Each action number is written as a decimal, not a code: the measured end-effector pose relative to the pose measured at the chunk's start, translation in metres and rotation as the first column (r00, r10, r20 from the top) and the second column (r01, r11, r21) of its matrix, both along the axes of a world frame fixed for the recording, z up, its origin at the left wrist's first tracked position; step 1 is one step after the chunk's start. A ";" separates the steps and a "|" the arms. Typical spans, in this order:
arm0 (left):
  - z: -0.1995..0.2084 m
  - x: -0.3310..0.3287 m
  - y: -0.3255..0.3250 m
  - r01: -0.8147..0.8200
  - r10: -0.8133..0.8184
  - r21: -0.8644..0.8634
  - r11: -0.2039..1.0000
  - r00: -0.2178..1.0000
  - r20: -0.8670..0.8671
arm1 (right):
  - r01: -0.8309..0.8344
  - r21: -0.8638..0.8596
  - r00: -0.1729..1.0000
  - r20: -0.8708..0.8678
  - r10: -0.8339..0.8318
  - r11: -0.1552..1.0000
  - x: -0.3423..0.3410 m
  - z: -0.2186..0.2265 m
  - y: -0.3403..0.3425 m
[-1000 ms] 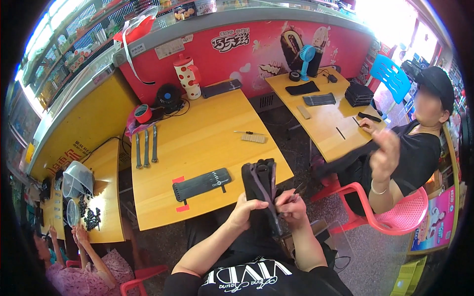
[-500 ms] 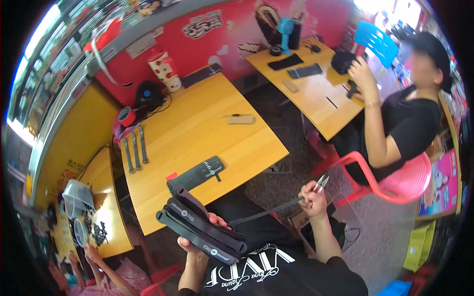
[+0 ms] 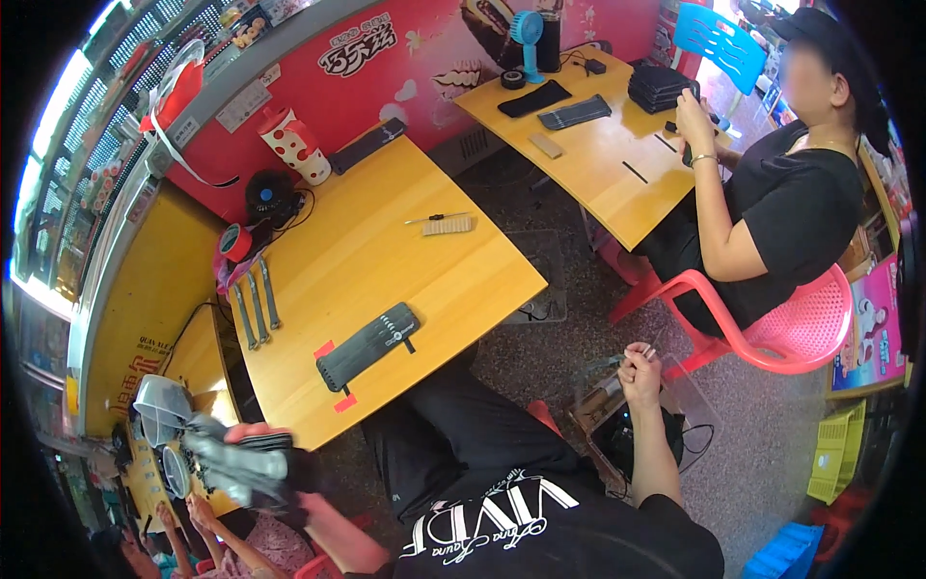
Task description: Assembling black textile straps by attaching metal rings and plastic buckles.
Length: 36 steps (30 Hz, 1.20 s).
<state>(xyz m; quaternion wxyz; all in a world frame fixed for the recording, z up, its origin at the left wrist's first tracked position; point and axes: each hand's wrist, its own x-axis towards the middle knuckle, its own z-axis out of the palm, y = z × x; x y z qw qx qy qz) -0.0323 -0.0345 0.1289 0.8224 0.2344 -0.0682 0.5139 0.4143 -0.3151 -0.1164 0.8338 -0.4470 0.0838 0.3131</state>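
**Left hand carrying one bundle of dark bands out to the side**

In the head view, one dark sleeve (image 3: 367,349), three grey strips (image 3: 256,307) and two red tape patches (image 3: 345,401) are lying on the yellow surface (image 3: 434,289). Compared with half a second ago, the bundle (image 3: 243,470) is sitting farther left, away from the lap, beside the surface's near left corner, and the hands are standing wider apart. The left hand (image 3: 258,432), blurred, is reaching out leftward, its fingers wrapping the bundle. The right hand (image 3: 640,376) is rising on an upright forearm, fingers closing narrowly around one slim metal tool (image 3: 651,351).
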 end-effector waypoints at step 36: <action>-0.006 -0.036 0.073 0.221 0.349 0.374 0.901 -0.881 -0.320 | 0.251 -0.952 0.077 0.203 0.976 0.178 0.027 -0.247 -0.011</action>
